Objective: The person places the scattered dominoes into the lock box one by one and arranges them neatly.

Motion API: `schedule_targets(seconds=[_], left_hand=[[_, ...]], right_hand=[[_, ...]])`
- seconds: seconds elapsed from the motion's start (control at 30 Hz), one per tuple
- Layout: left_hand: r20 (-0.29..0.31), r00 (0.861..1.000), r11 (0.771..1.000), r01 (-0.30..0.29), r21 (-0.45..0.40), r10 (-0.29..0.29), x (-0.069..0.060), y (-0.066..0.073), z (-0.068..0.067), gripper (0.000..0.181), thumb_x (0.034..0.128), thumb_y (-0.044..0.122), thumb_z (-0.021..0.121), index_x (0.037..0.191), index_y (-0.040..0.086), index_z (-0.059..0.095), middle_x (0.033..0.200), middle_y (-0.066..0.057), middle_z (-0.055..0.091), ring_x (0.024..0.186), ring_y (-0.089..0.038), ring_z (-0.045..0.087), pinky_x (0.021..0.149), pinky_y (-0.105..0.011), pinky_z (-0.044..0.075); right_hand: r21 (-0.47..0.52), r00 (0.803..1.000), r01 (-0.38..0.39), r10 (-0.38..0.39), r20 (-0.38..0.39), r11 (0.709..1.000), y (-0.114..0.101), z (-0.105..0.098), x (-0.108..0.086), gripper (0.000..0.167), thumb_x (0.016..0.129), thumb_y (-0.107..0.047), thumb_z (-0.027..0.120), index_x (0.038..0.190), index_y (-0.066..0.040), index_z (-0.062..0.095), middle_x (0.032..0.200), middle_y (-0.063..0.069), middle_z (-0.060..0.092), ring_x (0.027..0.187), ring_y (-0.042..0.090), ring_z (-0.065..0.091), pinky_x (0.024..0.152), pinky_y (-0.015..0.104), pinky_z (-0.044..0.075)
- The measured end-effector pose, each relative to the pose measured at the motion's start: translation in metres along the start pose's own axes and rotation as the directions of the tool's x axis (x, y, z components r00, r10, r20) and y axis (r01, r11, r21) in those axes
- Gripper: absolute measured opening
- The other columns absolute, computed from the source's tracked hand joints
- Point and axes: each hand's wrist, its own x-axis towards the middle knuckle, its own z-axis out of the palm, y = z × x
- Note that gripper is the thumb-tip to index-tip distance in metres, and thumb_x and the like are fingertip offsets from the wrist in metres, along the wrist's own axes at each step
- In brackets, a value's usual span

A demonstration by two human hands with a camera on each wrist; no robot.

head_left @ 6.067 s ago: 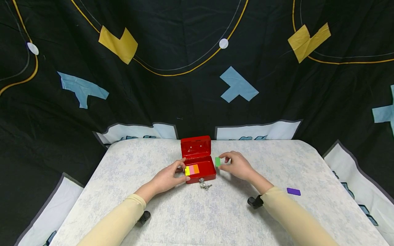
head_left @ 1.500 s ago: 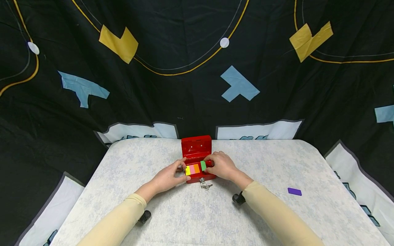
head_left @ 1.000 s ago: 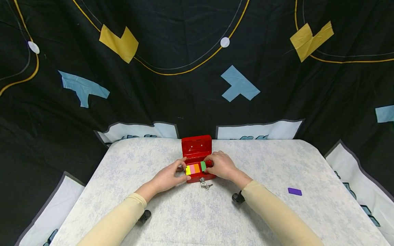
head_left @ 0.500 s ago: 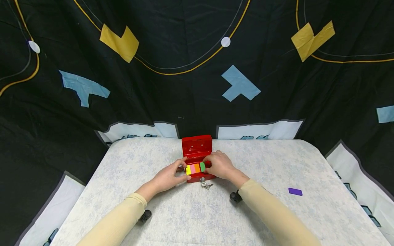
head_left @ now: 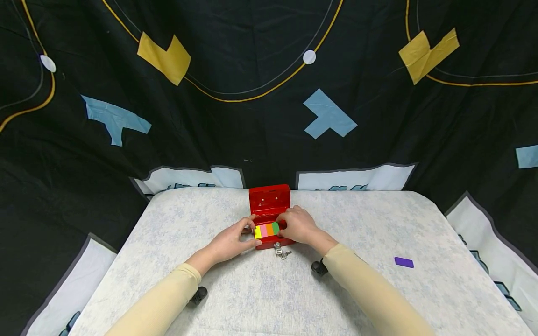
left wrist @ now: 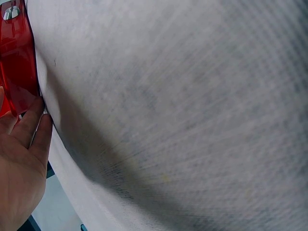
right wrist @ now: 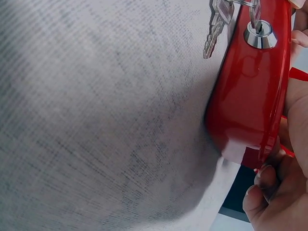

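Observation:
A small red metal cash box (head_left: 275, 242) sits on the cloth-covered table, lid (head_left: 270, 198) raised. Inside it a yellow block (head_left: 258, 232), a pink block (head_left: 263, 230), an orange block (head_left: 269, 229) and a green block (head_left: 275, 228) lie side by side in a row. My left hand (head_left: 231, 240) grips the box's left end, thumb at the front corner, fingers curved along the side. My right hand (head_left: 300, 226) reaches over the right wall and pinches the green block against the orange one; its fingertips are partly hidden. Keys (right wrist: 219, 24) hang from the front lock (right wrist: 260, 34).
A purple block (head_left: 404, 262) lies on the table (head_left: 260, 298) to the right, beyond my right forearm. A black patterned curtain (head_left: 252, 130) hangs behind the table's far edge.
My right hand has carried the green block from beside the box into it, then slid it left until its gap to the orange block closed. My left hand has stayed put.

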Motion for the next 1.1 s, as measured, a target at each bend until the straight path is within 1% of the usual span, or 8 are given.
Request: schedule_targets(seconds=[0.1, 0.23, 0.4, 0.83, 1.1], left_hand=[[-0.004, 1.000, 1.000, -0.001, 0.005, 0.001, 0.0003, -0.0002, 0.0001, 0.041, 0.0889, 0.047, 0.078, 0.114, 0.028, 0.053, 0.160, 0.006, 0.041, 0.121, -0.018, 0.057, 0.100, -0.048, 0.046], [-0.005, 1.000, 1.000, -0.002, 0.007, 0.002, 0.0005, -0.0001, 0.0000, 0.041, 0.0889, 0.047, 0.078, 0.115, 0.028, 0.053, 0.159, 0.005, 0.042, 0.120, -0.018, 0.057, 0.099, -0.047, 0.047], [-0.002, 1.000, 1.000, 0.000, 0.006, 0.000, 0.0004, 0.0003, -0.0001, 0.041, 0.0888, 0.047, 0.078, 0.115, 0.027, 0.053, 0.160, 0.005, 0.041, 0.121, -0.018, 0.057, 0.100, -0.048, 0.047], [0.006, 1.000, 1.000, -0.001, 0.005, 0.001, 0.0000, -0.0006, -0.0001, 0.043, 0.0891, 0.051, 0.076, 0.115, 0.025, 0.053, 0.163, 0.007, 0.036, 0.124, -0.018, 0.056, 0.101, -0.049, 0.046], [0.004, 1.000, 1.000, 0.001, 0.004, -0.001, 0.0005, -0.0011, 0.0003, 0.042, 0.0887, 0.049, 0.078, 0.115, 0.027, 0.053, 0.163, 0.007, 0.036, 0.125, -0.017, 0.057, 0.102, -0.049, 0.045]], right_hand=[[-0.007, 1.000, -0.002, 0.002, 0.007, 1.000, -0.0001, 0.0003, 0.0004, 0.037, 0.085, -0.034, 0.083, 0.118, -0.017, 0.076, 0.110, 0.000, 0.071, 0.099, 0.020, 0.052, 0.090, 0.039, 0.046], [-0.006, 1.000, 0.000, 0.000, 0.012, 1.000, 0.0003, -0.0002, 0.0006, 0.037, 0.085, -0.033, 0.083, 0.117, -0.016, 0.077, 0.108, 0.000, 0.071, 0.095, 0.018, 0.051, 0.086, 0.037, 0.046], [-0.005, 1.000, 0.002, -0.002, 0.012, 1.000, 0.0010, -0.0003, 0.0006, 0.036, 0.085, -0.033, 0.083, 0.117, -0.017, 0.077, 0.105, -0.002, 0.070, 0.092, 0.017, 0.050, 0.081, 0.034, 0.045], [-0.009, 1.000, -0.008, 0.008, 0.025, 1.000, 0.0014, 0.0005, 0.0016, 0.038, 0.085, -0.034, 0.082, 0.118, -0.017, 0.077, 0.108, -0.001, 0.071, 0.094, 0.018, 0.051, 0.085, 0.037, 0.046], [0.005, 1.000, -0.011, 0.011, 0.028, 1.000, 0.0013, 0.0002, 0.0009, 0.039, 0.084, -0.035, 0.083, 0.118, -0.017, 0.077, 0.110, -0.001, 0.071, 0.096, 0.018, 0.051, 0.085, 0.037, 0.047]])
